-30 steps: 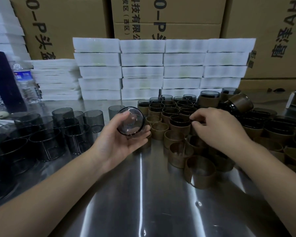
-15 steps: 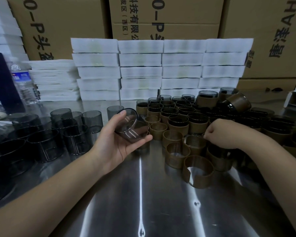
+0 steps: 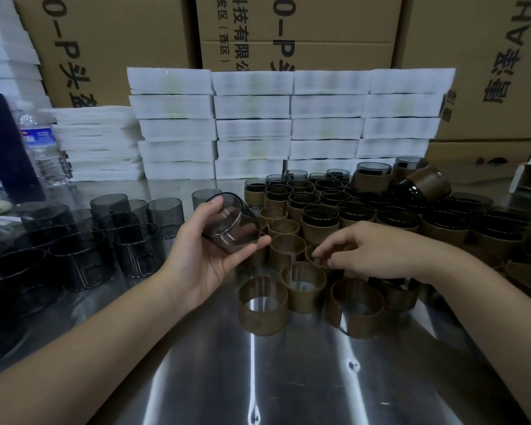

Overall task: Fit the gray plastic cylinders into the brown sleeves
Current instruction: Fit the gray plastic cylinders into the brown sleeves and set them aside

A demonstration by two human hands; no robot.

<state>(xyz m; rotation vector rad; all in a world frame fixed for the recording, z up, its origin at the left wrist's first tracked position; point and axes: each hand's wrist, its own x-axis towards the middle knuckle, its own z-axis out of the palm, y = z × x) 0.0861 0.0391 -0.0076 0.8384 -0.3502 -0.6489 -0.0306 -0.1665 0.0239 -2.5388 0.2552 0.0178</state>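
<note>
– What is the left hand (image 3: 203, 265) doing?
– It grips one gray cylinder (image 3: 232, 225), thumb on top and fingers underneath, tilted and lifted off the table (image 3: 288, 378)
– And the right hand (image 3: 380, 253)?
– Its fingers are curled down, with the tips at the rim of a brown sleeve (image 3: 308, 253). Whether they pinch it or only touch it, I cannot tell
– Where is that sleeve?
– In the middle of the table, among other empty sleeves (image 3: 262, 305) standing upright, just beside the held cylinder
– What lies further out?
– Bare gray cylinders (image 3: 164, 213) stand toward the left edge. Sleeved cylinders (image 3: 321, 222) crowd toward the right edge. White foam trays (image 3: 252, 107) are stacked along the far edge with cardboard boxes (image 3: 298, 29) behind, and a water bottle (image 3: 42, 151) stands near the far left corner
</note>
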